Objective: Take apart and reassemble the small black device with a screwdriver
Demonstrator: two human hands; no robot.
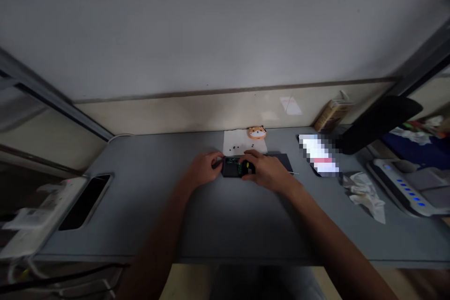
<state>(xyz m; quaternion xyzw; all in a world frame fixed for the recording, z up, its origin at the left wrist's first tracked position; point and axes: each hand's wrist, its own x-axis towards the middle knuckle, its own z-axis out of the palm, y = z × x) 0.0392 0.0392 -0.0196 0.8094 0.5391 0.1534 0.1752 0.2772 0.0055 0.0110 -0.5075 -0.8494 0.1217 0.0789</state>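
Note:
A flat dark electronic device [232, 167] with an exposed green circuit board lies on a dark mat [281, 161]. My left hand [206, 168] grips its left end with the fingertips. My right hand [265, 172] covers its right end, with the fingers over a round black part [248, 167]. Just behind the device is a white paper sheet [235, 141] holding several tiny black screws [242, 147]. An orange animal-faced figure [257, 132] sits at the sheet's far edge. A thin metal pin [294, 173] sticks out near the mat's right corner.
The grey desk [147, 187] meets a wall at the back. A black phone [85, 201] lies at the left beside a white power strip [42, 215]. To the right lie a pixelated object [318, 154], crumpled tissue [365, 195], a box [332, 112] and a blue-lit device [404, 187].

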